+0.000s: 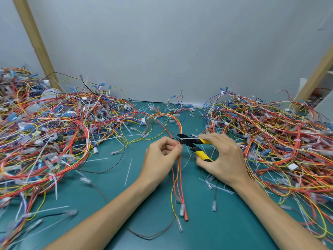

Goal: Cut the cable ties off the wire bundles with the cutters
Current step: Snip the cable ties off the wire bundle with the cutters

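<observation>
My left hand [162,156] pinches a thin bundle of red, orange and yellow wires [178,177] at its upper end, over the green mat. My right hand [223,159] grips the yellow-and-black handles of the cutters [196,145]. The black jaws point left and sit at the bundle just above my left fingertips. A white cable tie [196,138] sticks out to the right from the jaws, lying across the cutters. The bundle's loose ends with clear and red connectors [182,212] trail toward me.
Large tangled heaps of coloured wire harnesses lie at the left [54,132] and right [279,141]. Cut white tie pieces [128,171] and loose wires are scattered on the green mat [108,177]. A grey wall stands behind, with wooden posts [34,37] at both sides.
</observation>
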`<act>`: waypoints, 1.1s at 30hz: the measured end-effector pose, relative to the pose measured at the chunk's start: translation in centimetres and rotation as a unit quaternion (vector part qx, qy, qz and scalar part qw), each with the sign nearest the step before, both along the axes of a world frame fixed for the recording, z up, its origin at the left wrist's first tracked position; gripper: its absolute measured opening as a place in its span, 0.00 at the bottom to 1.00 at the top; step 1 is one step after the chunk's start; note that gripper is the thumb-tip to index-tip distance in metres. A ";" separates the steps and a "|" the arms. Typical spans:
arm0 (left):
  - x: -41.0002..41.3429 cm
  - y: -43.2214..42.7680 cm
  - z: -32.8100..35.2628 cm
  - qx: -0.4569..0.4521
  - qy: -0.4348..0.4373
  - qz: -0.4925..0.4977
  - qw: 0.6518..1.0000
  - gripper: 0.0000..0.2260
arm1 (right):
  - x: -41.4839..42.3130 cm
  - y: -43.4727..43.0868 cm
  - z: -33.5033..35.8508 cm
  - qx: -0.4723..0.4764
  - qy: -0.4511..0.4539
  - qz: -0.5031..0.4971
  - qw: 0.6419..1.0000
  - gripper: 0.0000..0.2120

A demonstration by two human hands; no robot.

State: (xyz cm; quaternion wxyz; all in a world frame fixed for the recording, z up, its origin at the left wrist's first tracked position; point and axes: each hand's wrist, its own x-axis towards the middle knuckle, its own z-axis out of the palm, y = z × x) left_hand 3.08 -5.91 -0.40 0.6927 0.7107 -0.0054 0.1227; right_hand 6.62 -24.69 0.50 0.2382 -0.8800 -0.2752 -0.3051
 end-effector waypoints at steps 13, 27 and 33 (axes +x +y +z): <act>-0.4 0.5 0.7 -0.066 0.019 -0.066 0.995 0.05 | -0.2 0.0 0.0 -0.010 0.012 0.000 1.000 0.21; -0.4 0.3 0.8 -0.063 0.033 -0.066 0.995 0.04 | -0.2 0.1 0.0 -0.013 0.014 0.021 1.000 0.20; -0.4 0.3 0.7 -0.059 0.036 -0.061 0.996 0.04 | -0.2 0.0 -0.1 0.002 0.027 0.017 0.999 0.18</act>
